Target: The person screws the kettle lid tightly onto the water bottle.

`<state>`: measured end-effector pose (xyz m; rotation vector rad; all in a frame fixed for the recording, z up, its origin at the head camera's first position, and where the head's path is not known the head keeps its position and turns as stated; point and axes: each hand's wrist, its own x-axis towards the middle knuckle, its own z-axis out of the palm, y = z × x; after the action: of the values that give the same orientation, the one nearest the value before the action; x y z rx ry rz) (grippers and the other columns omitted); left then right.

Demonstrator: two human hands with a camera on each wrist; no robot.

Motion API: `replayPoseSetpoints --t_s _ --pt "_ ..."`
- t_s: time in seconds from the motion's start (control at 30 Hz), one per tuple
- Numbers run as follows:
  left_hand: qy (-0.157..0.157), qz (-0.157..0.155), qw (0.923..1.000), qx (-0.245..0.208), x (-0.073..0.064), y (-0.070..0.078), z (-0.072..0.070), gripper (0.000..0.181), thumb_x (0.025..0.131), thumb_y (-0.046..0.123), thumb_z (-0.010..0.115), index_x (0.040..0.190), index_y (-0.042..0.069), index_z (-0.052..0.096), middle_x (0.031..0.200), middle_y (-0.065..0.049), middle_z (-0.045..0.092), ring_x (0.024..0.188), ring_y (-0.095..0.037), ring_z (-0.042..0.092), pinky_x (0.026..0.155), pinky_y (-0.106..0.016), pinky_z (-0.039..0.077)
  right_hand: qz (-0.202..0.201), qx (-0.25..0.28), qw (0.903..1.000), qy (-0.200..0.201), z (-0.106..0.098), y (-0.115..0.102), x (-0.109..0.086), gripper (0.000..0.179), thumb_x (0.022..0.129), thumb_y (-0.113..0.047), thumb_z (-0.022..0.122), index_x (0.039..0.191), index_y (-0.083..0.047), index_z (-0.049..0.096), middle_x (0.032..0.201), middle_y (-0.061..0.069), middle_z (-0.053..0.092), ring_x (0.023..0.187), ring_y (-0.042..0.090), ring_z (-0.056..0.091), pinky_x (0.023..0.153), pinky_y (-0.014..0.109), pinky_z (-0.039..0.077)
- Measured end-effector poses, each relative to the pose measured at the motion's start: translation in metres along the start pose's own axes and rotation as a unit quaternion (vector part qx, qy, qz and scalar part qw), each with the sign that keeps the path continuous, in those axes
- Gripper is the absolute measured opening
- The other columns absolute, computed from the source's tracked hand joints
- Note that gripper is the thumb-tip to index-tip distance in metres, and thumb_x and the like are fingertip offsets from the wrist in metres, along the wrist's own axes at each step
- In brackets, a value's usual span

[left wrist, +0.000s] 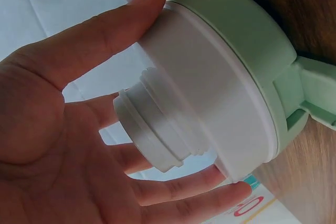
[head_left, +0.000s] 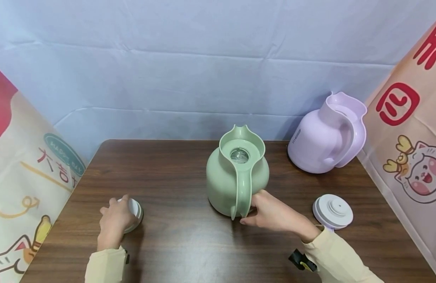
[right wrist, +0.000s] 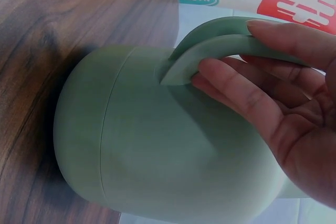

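Cream sleeves [head_left: 345, 257] sit nearest us, so straight to the fingers! Left hand [head_left: 115, 220]: thumb one side, fingers [left wrist: 181, 188] the other, gripping an upturned lid [left wrist: 210, 82] at the left of the desk [head_left: 175, 243], white body and ridged stopper [left wrist: 157, 127] facing the palm, soft green cap beneath. Across to the right hand [head_left: 271, 212], fingers curled inside the handle [right wrist: 210, 45], low down, thumb outside. And look at that green kettle [head_left: 221, 184], upright mid-desk: smooth sage, round-bellied, a fine seam circling near the base, collar flaring to a notched rim on the far side, round glassy mouth uncovered! Out right, a lilac kettle [head_left: 311, 141] stands at the back; nearer, a second lid [head_left: 332, 210], white and lilac, lies stopper up. Pale blue cloth [head_left: 168, 86] hangs behind.
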<state>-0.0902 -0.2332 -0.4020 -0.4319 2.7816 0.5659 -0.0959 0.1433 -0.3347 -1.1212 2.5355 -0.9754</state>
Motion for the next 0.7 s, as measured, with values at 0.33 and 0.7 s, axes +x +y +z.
replayPoseSetpoints --t_s 0.33,0.7 --pt "-0.005 -0.006 0.9999 0.009 0.0 0.004 -0.003 0.083 0.061 0.014 0.073 0.13 -0.005 0.032 0.109 -0.04 0.033 0.091 -0.058 0.038 0.059 -0.055 0.042 0.001 0.0 1.0 0.001 0.0 0.0 0.0 0.018 0.071 -0.003 0.074 0.084 -0.014 0.069 0.078 -0.011 0.061 0.074 0.001 0.052 0.07 0.026 0.048" --pt "-0.009 0.016 0.9998 0.003 -0.002 0.01 -0.007 0.084 0.062 0.02 0.076 0.129 -0.004 0.031 0.105 -0.036 0.037 0.088 -0.056 0.043 0.061 -0.055 0.042 0.001 0.003 1.0 0.002 0.0 0.001 0.0 0.016 0.071 -0.004 0.074 0.083 -0.013 0.07 0.078 -0.011 0.062 0.074 0.001 0.052 0.069 0.024 0.048"
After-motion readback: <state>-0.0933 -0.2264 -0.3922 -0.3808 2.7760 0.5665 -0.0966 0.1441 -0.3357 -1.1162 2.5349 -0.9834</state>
